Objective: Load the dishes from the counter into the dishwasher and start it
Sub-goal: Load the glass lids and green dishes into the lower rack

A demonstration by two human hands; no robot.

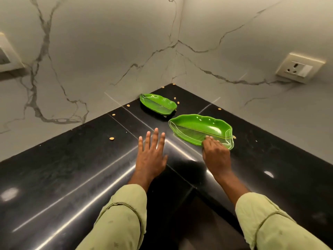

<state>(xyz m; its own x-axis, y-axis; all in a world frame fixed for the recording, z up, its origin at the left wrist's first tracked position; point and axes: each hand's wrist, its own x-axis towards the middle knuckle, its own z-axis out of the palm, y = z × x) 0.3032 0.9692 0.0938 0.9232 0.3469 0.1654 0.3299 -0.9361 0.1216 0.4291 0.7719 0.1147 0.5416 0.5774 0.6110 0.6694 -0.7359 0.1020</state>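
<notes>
Pale green sleeves (124,213) filled the bottom of the frame. Fingers (209,138) of the right hand (216,156) curled over the near rim of a leaf-shaped green dish (198,127) at centre right, gripping it. The left hand (151,156) was spread wide and straight above the black counter (72,168), holding nothing. A second dish (156,103) lay further back by the wall corner. Seeds (112,138) dotted the counter. Gripped by one edge, the smooth dish would probably tilt or slip when lifted. No dishwasher showed.
</notes>
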